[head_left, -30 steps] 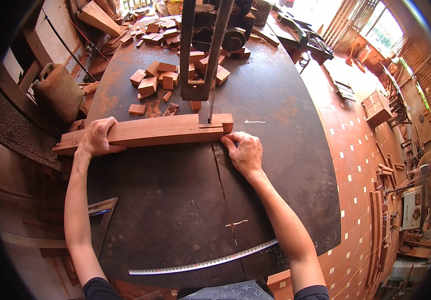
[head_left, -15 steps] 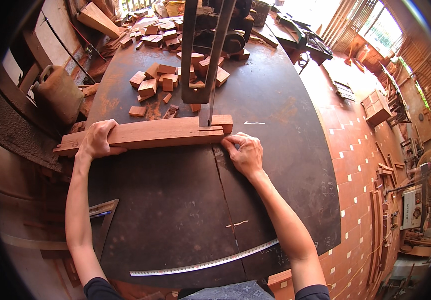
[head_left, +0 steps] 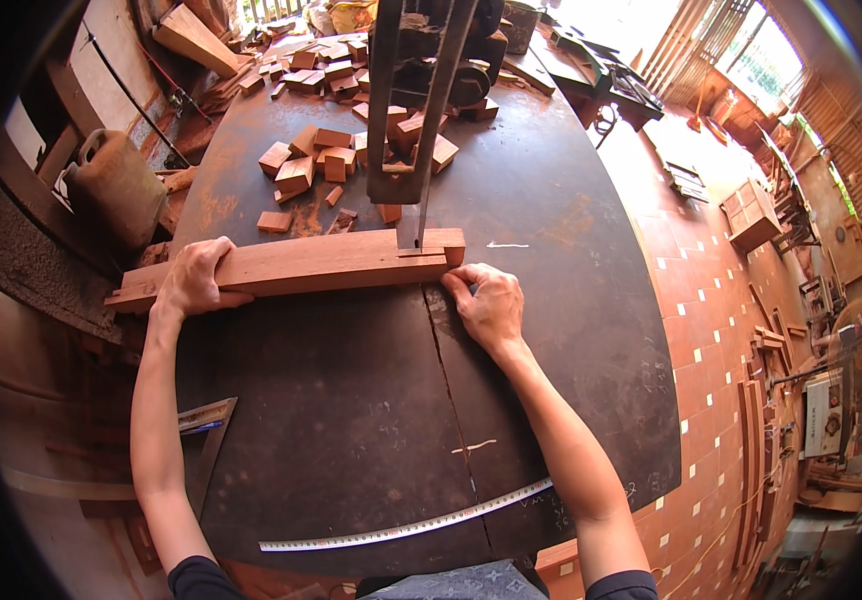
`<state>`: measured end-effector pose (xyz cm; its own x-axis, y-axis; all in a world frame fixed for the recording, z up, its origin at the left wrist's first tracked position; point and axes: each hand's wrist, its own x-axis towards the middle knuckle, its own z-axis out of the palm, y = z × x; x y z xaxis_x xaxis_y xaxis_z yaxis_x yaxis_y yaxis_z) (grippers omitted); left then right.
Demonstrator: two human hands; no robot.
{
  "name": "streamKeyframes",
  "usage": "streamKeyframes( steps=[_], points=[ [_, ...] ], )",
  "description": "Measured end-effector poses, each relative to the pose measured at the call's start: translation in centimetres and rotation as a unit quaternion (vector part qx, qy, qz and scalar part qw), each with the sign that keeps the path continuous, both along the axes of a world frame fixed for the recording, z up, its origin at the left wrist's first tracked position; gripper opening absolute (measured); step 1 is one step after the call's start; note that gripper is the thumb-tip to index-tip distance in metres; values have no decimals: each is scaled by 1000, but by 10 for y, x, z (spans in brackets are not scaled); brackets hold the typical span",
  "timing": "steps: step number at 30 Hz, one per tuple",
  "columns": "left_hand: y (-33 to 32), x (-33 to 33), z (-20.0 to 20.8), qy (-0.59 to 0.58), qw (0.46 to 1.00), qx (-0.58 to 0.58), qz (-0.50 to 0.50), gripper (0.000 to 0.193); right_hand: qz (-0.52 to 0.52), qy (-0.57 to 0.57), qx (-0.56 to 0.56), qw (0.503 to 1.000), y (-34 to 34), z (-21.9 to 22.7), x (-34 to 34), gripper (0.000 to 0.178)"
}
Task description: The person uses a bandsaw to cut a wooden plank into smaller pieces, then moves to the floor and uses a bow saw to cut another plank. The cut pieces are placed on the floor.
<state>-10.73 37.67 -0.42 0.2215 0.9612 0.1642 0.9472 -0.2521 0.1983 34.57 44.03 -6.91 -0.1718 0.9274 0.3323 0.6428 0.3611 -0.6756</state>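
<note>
A long reddish wooden beam (head_left: 321,268) lies crosswise on the dark saw table (head_left: 341,400), with a notched right end. The thin blade of a band saw (head_left: 420,225) comes down at that end, beside a narrow cut in the wood. My left hand (head_left: 191,280) is closed over the beam's left part, the thumb along its near face. Curled closed, my right hand (head_left: 492,310) has its thumb and forefinger against the near right corner, just right of the blade. Its other fingertips are hidden.
Behind the beam lie several small wooden blocks (head_left: 296,172), with more heaped farther back. A white measuring tape strip (head_left: 401,531) runs along the table's near edge. At the left are a set square (head_left: 213,450) with a blue pen and a dusty plastic jerrycan (head_left: 116,190).
My right hand has shifted very slightly left at the beam's end. The saw's upper guard shows a little farther right. My left hand keeps its hold.
</note>
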Motion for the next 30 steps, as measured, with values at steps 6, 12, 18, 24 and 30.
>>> streamKeyframes(
  steps=[6, 12, 18, 24, 30],
  points=[
    [0, 0, 0, 5, 1000, 2, 1, 64, -14, -1, -5, 1000, -1, 1, 0, 19],
    [-1, -1, 1, 8, 1000, 11, -4, 63, -24, -9, -11, 1000, -2, 3, -2, 20],
    [1, -2, 2, 6, 1000, 13, -13, 63, 14, 53, -10, 998, 6, 3, 18, 20],
    [-5, 2, 8, -1, 1000, -1, 1, 62, 93, 18, 0, 995, 41, 55, 41, 44],
    [-5, 4, 11, -1, 1000, -7, 2, 60, 232, -126, -110, 958, 79, 92, 29, 57]
  ],
)
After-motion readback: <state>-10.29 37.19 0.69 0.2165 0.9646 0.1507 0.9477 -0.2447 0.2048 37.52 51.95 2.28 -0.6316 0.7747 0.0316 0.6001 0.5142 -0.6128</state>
